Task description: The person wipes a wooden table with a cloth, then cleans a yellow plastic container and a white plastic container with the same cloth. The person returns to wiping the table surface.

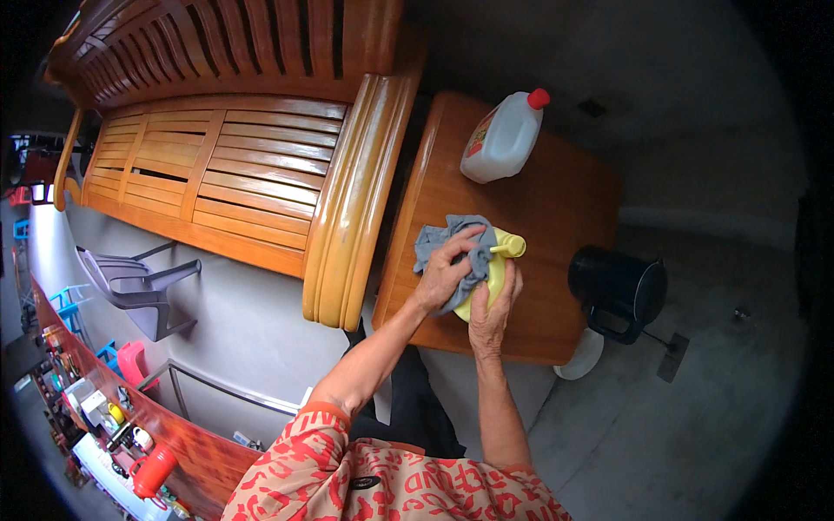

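Observation:
A yellow plastic container with a short spout-like part at its far right is on the brown wooden table. My left hand presses a bunched grey cloth against its left side, fingers bent over the fabric. Along the container's near right side, my right hand grips it with fingers pointing away from me. Hands and cloth cover much of the container, so its full shape is hidden. Beyond it stands a translucent white jug with a red cap.
A black pitcher with a handle is just past the table's right edge, above a white round vessel. Left of the table stands a slatted wooden bench. A grey plastic chair and a cluttered reddish counter are farther left.

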Available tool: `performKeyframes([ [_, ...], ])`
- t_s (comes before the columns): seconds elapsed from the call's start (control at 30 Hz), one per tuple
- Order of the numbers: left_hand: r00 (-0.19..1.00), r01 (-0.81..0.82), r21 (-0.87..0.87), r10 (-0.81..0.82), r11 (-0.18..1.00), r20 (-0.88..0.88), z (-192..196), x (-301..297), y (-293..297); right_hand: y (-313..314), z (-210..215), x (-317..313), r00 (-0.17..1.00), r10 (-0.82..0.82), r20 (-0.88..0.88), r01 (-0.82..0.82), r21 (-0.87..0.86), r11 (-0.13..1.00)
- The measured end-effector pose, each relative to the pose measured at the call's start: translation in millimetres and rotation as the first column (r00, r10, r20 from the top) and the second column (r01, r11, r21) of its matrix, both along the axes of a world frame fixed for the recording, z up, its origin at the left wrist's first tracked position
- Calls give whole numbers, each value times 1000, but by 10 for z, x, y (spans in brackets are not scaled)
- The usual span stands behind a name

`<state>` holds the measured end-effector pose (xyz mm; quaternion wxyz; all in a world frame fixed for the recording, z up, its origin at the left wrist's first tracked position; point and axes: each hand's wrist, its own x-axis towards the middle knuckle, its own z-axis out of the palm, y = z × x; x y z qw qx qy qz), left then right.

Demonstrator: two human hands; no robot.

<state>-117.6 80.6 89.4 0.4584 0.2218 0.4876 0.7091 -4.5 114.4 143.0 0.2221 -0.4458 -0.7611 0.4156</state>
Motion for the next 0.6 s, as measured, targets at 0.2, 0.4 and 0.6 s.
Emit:
performKeyframes([
  [0.2,977,-167,-7,166,986,132,133,231,-111,70,21,25,989,148,10,-148,23,989],
  [0.4,965,-11,-3,11,1000,261,3,-61,170,71,24,52,985,169,34,-169,9,986],
  [0.6,998,-27,-219,13,975,-63,-646,-6,164,50,82,16,988,153,35,-153,17,988],
])
